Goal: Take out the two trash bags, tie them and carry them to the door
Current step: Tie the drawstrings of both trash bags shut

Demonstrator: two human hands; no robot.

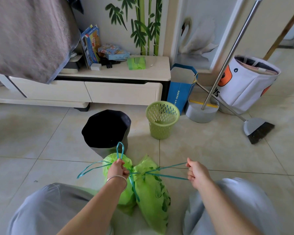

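Two light green trash bags lie side by side on the tiled floor between my knees: a left bag [126, 199] and a right bag [153, 200]. Teal drawstrings [166, 168] gather their necks. My left hand [118, 168], with a silver bangle on the wrist, pinches the drawstrings at the neck of the left bag; one loop stands up above it and another trails left. My right hand [196, 173] is closed on the drawstring loop of the right bag and holds it stretched taut to the right. Just beyond stand the dark bin [107, 129] and the green slotted basket [162, 119].
A low cream cabinet [122, 92] runs along the back wall with boxes and a green tissue pack on top. A blue paper bag [182, 89], a broom [258, 129] with dustpan, and a white fabric hamper [248, 83] stand at the right. A grey blanket hangs at upper left.
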